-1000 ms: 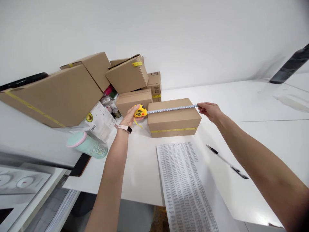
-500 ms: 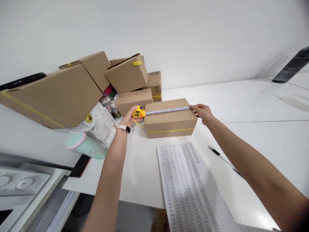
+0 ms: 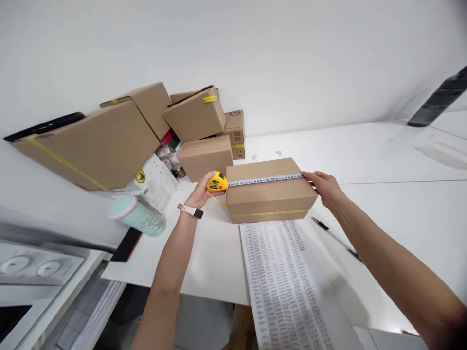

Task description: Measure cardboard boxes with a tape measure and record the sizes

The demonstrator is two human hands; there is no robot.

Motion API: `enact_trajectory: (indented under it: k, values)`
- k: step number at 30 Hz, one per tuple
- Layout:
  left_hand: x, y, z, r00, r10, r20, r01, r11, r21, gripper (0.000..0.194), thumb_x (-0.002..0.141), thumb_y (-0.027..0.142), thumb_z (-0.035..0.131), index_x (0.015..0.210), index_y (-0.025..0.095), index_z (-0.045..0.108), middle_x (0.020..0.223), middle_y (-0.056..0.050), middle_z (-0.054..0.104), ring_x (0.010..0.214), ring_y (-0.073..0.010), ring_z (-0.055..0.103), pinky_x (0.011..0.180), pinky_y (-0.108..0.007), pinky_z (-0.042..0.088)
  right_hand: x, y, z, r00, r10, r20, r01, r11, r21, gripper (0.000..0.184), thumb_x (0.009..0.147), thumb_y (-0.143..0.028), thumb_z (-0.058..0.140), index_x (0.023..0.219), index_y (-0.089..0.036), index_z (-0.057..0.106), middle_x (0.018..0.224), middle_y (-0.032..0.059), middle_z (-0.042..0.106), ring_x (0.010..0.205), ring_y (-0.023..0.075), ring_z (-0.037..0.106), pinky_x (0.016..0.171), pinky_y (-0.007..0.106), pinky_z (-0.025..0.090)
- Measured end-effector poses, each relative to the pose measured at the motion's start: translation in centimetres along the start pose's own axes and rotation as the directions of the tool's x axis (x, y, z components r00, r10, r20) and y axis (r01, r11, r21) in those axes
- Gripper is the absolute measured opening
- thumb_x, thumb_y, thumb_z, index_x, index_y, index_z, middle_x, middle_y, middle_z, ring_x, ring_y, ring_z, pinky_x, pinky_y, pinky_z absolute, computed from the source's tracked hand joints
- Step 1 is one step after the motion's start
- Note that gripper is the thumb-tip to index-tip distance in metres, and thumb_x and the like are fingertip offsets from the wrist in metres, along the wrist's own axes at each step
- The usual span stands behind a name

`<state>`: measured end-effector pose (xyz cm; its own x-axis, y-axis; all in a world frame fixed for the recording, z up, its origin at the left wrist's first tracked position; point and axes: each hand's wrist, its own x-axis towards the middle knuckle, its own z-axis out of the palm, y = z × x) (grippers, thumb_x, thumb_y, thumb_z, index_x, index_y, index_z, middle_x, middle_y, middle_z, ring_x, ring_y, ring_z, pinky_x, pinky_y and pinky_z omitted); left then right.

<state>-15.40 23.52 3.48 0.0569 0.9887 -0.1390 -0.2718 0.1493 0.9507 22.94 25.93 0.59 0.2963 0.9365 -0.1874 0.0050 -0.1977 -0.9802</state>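
Observation:
My left hand (image 3: pixel 203 191) is closed around a yellow tape measure (image 3: pixel 217 183) at the left end of a cardboard box (image 3: pixel 270 195). The tape's white blade (image 3: pixel 262 180) stretches along the top of this box. At the box's right end, my right hand (image 3: pixel 324 187) pinches the blade's free end, its fingers touching the box edge. A strip of yellow tape runs along the box's front side. Printed sheets (image 3: pixel 280 282) lie just in front of the box, and a pen (image 3: pixel 321 223) lies to their right, partly behind my right forearm.
Several cardboard boxes (image 3: pixel 109 143) are stacked at the back left against the wall. A mint tumbler with a pink rim (image 3: pixel 140 217) lies tilted before them, near a dark flat item (image 3: pixel 127 244). A dark bottle (image 3: pixel 438 99) stands at the far right of the white table (image 3: pixel 394 209).
The box has shifted toward me and slightly right, closer to the printed sheets. Both hands have moved with it, keeping the blade stretched along its top.

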Motion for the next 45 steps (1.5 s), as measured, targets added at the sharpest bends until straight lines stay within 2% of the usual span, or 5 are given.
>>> enact_trajectory:
  k: [4, 14, 23, 30, 45]
  values:
    - [0.5, 0.4, -0.3, 1.0, 0.008, -0.006, -0.008, 1.0, 0.002, 0.034, 0.084, 0.043, 0.069, 0.105, 0.015, 0.068, 0.093, -0.01, 0.076, 0.087, -0.026, 0.075, 0.074, -0.038, 0.064, -1.0, -0.2, 0.4, 0.998, -0.064, -0.008, 0.064, 0.997, -0.045, 0.035, 0.068, -0.04, 0.078, 0.06, -0.02, 0.05, 0.069, 0.0016, 0.056, 0.065, 0.0137, 0.05, 0.05, 0.024, 0.038]
    - [1.3, 0.4, -0.8, 1.0, 0.001, -0.004, -0.001, 1.0, 0.014, 0.034, 0.085, 0.041, 0.067, 0.107, 0.015, 0.068, 0.094, -0.01, 0.076, 0.086, -0.0249, 0.075, 0.075, -0.037, 0.063, -1.3, -0.3, 0.5, 0.996, -0.084, -0.013, 0.083, 0.994, -0.076, 0.031, 0.072, -0.04, 0.076, 0.063, -0.019, 0.055, 0.069, -0.0003, 0.055, 0.063, 0.0113, 0.046, 0.055, 0.025, 0.04]
    - [2.2, 3.0, -2.8, 0.999, -0.026, -0.043, 0.03, 0.995, 0.09, 0.036, 0.084, 0.039, 0.068, 0.108, 0.013, 0.069, 0.086, -0.01, 0.076, 0.073, -0.0253, 0.075, 0.068, -0.037, 0.064, -1.2, -0.4, 0.6, 0.995, -0.099, 0.01, 0.1, 0.991, -0.092, 0.03, 0.072, -0.041, 0.077, 0.064, -0.019, 0.058, 0.069, 0.0007, 0.058, 0.061, 0.0113, 0.048, 0.054, 0.025, 0.043]
    - [1.1, 1.8, -4.0, 0.996, -0.009, -0.084, 0.019, 0.994, 0.112, 0.035, 0.084, 0.039, 0.068, 0.109, 0.014, 0.069, 0.088, -0.008, 0.076, 0.07, -0.0209, 0.073, 0.067, -0.034, 0.063, -0.9, -0.2, 0.5, 0.999, -0.046, 0.017, 0.047, 0.997, -0.058, 0.026, 0.074, -0.035, 0.077, 0.065, -0.019, 0.059, 0.074, 0.0009, 0.061, 0.065, 0.0119, 0.053, 0.054, 0.024, 0.044]
    - [0.5, 1.5, -4.2, 0.998, 0.011, -0.054, -0.002, 0.987, 0.159, 0.036, 0.078, 0.041, 0.073, 0.1, 0.013, 0.069, 0.086, -0.009, 0.075, 0.062, -0.0183, 0.069, 0.06, -0.032, 0.061, -1.1, -0.3, 0.6, 1.0, -0.024, 0.015, 0.026, 0.997, -0.077, 0.027, 0.077, -0.037, 0.076, 0.066, -0.019, 0.058, 0.076, 0.0025, 0.063, 0.067, 0.013, 0.056, 0.053, 0.024, 0.047]
